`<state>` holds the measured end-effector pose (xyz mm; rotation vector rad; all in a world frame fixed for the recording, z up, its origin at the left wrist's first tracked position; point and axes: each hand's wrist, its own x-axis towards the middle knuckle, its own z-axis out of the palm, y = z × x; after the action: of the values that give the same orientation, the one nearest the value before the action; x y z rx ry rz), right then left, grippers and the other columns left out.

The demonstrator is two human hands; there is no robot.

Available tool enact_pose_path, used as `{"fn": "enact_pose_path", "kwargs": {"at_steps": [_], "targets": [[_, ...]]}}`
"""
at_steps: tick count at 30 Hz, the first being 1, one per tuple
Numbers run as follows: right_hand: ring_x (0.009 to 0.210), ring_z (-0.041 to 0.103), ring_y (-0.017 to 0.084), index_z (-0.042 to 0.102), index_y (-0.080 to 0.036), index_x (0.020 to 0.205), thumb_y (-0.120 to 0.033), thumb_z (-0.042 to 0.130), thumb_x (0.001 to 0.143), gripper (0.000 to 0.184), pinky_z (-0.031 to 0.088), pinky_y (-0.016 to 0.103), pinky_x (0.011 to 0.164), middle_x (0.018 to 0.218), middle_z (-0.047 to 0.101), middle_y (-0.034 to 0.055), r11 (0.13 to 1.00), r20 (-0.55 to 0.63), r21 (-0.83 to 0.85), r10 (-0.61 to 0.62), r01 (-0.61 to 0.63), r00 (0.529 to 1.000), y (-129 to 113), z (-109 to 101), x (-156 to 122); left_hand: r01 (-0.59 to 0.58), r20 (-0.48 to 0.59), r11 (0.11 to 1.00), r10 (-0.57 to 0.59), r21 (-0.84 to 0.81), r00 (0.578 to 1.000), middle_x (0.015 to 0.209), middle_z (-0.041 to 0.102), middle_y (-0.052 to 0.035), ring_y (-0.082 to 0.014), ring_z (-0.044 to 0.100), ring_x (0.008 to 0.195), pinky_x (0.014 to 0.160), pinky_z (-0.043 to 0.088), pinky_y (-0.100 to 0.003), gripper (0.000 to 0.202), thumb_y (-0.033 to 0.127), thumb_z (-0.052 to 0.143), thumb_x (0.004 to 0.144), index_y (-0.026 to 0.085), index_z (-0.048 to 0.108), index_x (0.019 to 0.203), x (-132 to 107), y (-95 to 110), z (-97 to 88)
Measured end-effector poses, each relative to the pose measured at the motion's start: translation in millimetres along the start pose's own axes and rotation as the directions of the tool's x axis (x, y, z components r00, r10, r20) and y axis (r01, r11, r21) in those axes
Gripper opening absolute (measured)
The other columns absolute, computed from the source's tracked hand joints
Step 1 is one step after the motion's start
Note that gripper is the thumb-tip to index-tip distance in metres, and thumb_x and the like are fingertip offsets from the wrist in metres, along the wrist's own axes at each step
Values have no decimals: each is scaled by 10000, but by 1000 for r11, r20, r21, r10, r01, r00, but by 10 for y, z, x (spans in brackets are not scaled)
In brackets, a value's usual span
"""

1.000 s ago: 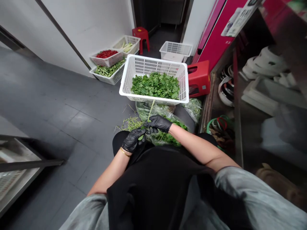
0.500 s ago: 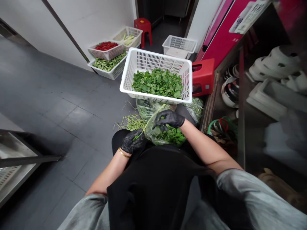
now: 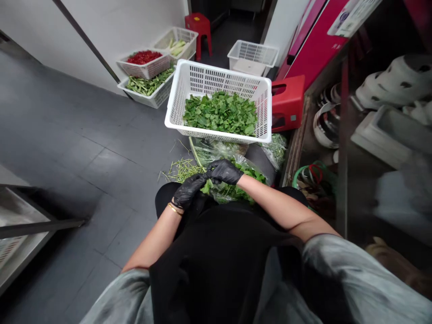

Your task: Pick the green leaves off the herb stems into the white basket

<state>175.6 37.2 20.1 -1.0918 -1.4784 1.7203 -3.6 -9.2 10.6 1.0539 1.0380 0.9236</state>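
Note:
Both my hands wear black gloves and meet low in front of my lap. My left hand (image 3: 190, 191) is closed on a leafy green stem (image 3: 196, 153), whose pale stalk sticks up and away from me. My right hand (image 3: 225, 172) touches the left at the fingertips, its fingers pinched on the same stem. Green leaves poke out below the fingers. Beneath the hands, a clear plastic bag (image 3: 222, 198) holds more leafy greens (image 3: 254, 173). Just beyond, a white slotted basket (image 3: 218, 135) contains picked leaves (image 3: 219, 113).
Loose stalks (image 3: 184, 171) lie on the grey floor to the left. Baskets of red chillies (image 3: 144, 57), green pods (image 3: 148, 84) and pale vegetables (image 3: 177, 47) stand by the wall. A red stool (image 3: 290, 101) is beside the white basket; shelving (image 3: 342, 148) runs along the right.
My right hand has moved left and down to meet my left hand. The stalk, which leaned right between the hands, now points up and slightly left. The view has shifted slightly.

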Motion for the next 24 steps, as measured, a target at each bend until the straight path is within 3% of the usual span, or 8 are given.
{"fn": "enact_pose_path", "kwargs": {"at_steps": [3,6,9,11,15,18,21,24], "targets": [[526,539,89,667,-117,675,-301,746,609,211,436,199,505,600,628,-14,999,176,-35,-34,41,984,-107,-92,31,-18,62,995,24,-94,998,1133,699,-98,-285,606,1093,982,441,-418,423,293,776,685,169,711,1084,74,93,-26],[473,503,68,673,-119,680,-284,699,636,173,397,188,444,648,649,-11,999,267,34,-8,-1,964,-157,-135,114,-70,32,974,79,-216,996,1195,682,-100,-308,574,1181,1027,427,-417,427,323,801,655,196,737,1057,152,149,-9],[366,380,43,658,-130,663,-267,669,658,137,290,184,354,517,563,-50,986,164,92,125,-141,979,-96,-157,180,-115,-127,970,89,-214,988,1181,692,-96,-295,573,1197,1042,428,-409,327,439,740,727,207,768,956,213,154,-6],[375,364,40,661,-136,670,-280,702,644,152,283,182,361,490,529,-66,974,117,121,180,-194,977,-1,-150,210,-115,-184,979,83,-171,979,1178,693,-108,-292,576,1193,1047,428,-408,322,435,743,733,186,772,935,257,132,-28],[547,535,87,684,-141,681,-354,792,566,264,433,215,524,619,631,-30,977,81,160,130,-141,988,207,-87,301,-111,-213,974,68,-197,975,1180,693,-104,-287,598,1165,1036,440,-423,331,412,733,756,185,763,994,361,28,-78],[619,595,124,672,-140,627,-352,802,550,260,485,254,617,622,644,-11,977,-43,200,77,-67,996,276,-88,450,-188,-255,968,142,-164,956,1138,711,-83,-263,614,1140,1051,430,-405,264,376,730,767,210,770,970,421,-43,-83],[597,605,132,663,-145,683,-364,756,617,247,506,264,593,620,643,1,958,-224,285,69,-3,972,217,-256,704,-233,-287,966,194,-110,938,1123,712,-80,-263,611,1142,1041,441,-398,231,371,729,766,216,774,931,470,-48,-113],[666,648,154,658,-149,856,-406,615,773,273,536,282,587,733,669,34,967,-427,227,-10,118,904,37,-670,1086,-188,-394,969,113,-158,912,1092,717,-88,-253,643,1076,954,497,-381,262,386,717,769,197,758,947,548,-21,-266]]}}
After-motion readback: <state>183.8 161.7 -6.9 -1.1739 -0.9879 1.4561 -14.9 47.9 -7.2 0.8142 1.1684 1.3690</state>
